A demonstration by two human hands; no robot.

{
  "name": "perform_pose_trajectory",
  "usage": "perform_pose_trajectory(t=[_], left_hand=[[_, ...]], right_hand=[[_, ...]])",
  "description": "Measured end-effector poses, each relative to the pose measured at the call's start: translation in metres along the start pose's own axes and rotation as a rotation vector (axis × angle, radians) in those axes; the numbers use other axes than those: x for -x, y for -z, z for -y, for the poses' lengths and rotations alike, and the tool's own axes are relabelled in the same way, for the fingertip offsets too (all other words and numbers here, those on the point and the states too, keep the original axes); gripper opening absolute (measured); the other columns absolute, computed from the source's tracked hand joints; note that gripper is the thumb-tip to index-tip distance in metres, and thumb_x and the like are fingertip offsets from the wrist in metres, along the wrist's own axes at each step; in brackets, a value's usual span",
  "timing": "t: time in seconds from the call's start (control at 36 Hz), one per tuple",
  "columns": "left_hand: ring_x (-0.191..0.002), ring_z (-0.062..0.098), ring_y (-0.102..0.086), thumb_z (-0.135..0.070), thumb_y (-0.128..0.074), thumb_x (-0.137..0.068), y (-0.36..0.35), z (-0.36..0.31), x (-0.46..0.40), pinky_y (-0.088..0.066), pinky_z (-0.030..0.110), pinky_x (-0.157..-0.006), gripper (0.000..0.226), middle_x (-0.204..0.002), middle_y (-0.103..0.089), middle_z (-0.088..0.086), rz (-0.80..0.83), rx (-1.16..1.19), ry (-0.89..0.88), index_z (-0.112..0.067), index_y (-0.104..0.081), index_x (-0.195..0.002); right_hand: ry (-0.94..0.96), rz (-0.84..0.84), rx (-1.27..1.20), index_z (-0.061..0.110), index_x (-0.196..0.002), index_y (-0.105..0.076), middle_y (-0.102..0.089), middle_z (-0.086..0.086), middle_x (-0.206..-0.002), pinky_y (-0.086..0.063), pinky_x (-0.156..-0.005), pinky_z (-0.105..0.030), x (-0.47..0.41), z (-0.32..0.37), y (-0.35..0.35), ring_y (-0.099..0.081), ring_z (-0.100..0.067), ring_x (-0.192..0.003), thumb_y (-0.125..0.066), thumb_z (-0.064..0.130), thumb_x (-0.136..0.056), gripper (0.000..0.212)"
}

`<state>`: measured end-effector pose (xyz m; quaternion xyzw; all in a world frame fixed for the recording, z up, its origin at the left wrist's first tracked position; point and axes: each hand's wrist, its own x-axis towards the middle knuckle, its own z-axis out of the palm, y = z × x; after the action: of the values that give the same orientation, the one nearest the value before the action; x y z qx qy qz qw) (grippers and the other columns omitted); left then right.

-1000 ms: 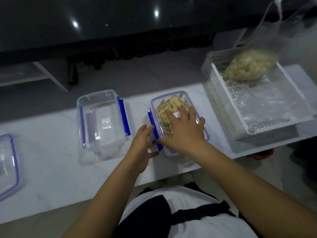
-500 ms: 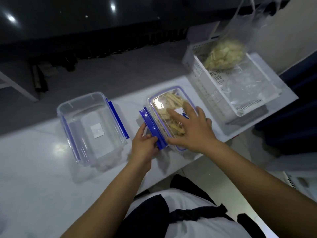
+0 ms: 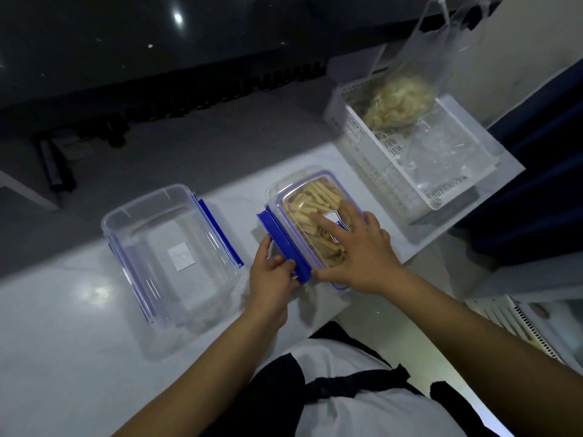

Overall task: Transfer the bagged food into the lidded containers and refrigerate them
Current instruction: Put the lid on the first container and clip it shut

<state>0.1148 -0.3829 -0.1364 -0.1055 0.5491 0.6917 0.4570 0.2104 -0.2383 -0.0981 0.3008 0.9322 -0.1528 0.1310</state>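
A clear container [image 3: 310, 197] filled with pale yellow food sticks sits on the white counter, its lid on. My right hand [image 3: 362, 253] lies flat on that lid, fingers spread. My left hand [image 3: 273, 272] pinches the lid's blue side clasp [image 3: 284, 244], which sticks out flipped up on the left. An empty clear container [image 3: 170, 253] with blue clasps stands to the left. A clear bag of pale food [image 3: 397, 102] rests in the white basket [image 3: 391, 171] at the right.
The white counter [image 3: 63, 342] ends just right of the basket, with a dark blue surface beyond it. A dark glossy panel rises behind the counter. A crumpled empty plastic bag [image 3: 441, 156] lies in the basket.
My left hand has closed on the blue clasp and lifted it outward. My right hand stays pressed on the lid. The view has shifted left and tilted.
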Motion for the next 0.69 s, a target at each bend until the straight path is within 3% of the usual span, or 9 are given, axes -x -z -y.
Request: perform_pose_trajectory(t=[0.14,0.36,0.47,0.61,0.69], left_hand=[[-0.102,0.032,-0.073,0.011,-0.052,-0.096,0.002,-0.001,0.003,-0.061,0.037,-0.067,0.071,-0.116,-0.072,0.015,0.012,-0.006,-0.003,-0.035,-0.042,-0.149],[-0.083,0.026,-0.075,0.018,-0.045,-0.093,0.003,0.000,0.008,-0.059,0.035,-0.058,0.070,-0.104,-0.075,0.015,0.049,-0.024,-0.009,-0.037,-0.051,-0.135],[-0.077,0.022,-0.076,0.018,-0.048,-0.093,0.004,0.009,0.011,-0.061,0.035,-0.060,0.069,-0.101,-0.077,0.009,0.061,-0.030,0.028,-0.039,-0.050,-0.133],[-0.079,0.024,-0.076,0.019,-0.043,-0.094,0.003,0.007,0.013,-0.060,0.034,-0.059,0.069,-0.099,-0.076,0.012,0.100,-0.050,-0.007,-0.042,-0.053,-0.124],[-0.081,0.026,-0.076,0.018,-0.041,-0.095,0.003,0.006,0.014,-0.060,0.035,-0.059,0.067,-0.098,-0.074,0.020,0.089,-0.048,-0.007,-0.038,-0.051,-0.130]], right_hand=[[-0.042,-0.034,0.000,0.065,-0.147,-0.009,0.005,0.006,-0.166,-0.017,-0.113,-0.059,-0.029,0.021,0.005,-0.003,-0.043,-0.145,-0.058,0.082,-0.062,0.100],[-0.074,-0.085,0.024,0.065,-0.147,-0.003,0.007,0.007,-0.166,-0.018,-0.113,-0.060,-0.021,0.017,-0.007,-0.007,-0.044,-0.144,-0.040,0.092,-0.058,0.100],[-0.109,-0.136,0.009,0.064,-0.146,-0.005,0.004,0.007,-0.166,-0.019,-0.113,-0.058,-0.008,0.014,-0.017,-0.010,-0.041,-0.143,-0.041,0.092,-0.055,0.102],[-0.122,-0.209,-0.051,0.058,-0.149,-0.013,-0.006,0.003,-0.165,-0.020,-0.113,-0.059,-0.011,0.021,-0.009,-0.013,-0.042,-0.144,-0.049,0.087,-0.052,0.107],[-0.106,-0.233,-0.080,0.057,-0.149,-0.014,-0.008,0.004,-0.163,-0.022,-0.113,-0.060,-0.014,0.024,-0.001,-0.015,-0.041,-0.144,-0.053,0.084,-0.052,0.107]])
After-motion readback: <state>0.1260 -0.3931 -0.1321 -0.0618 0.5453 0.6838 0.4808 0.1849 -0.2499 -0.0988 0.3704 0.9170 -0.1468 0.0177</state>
